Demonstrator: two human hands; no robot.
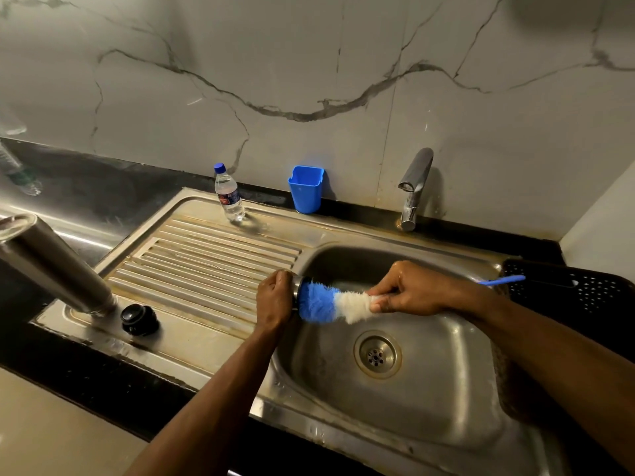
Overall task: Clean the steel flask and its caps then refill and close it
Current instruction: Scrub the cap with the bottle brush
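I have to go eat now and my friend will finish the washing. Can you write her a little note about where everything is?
Left hand grips a steel cap over the sink.
Right hand pinches the bottle brush, its blue bristles against the cap.
Steel flask stands open on the drainboard, black inner cap beside it.
Water bottle stands behind; the tap is not running.
Done: flask opened, cap scrubbing under way.
Left: rinse the cap, do any cleaning left on the flask and black cap, refill, close.
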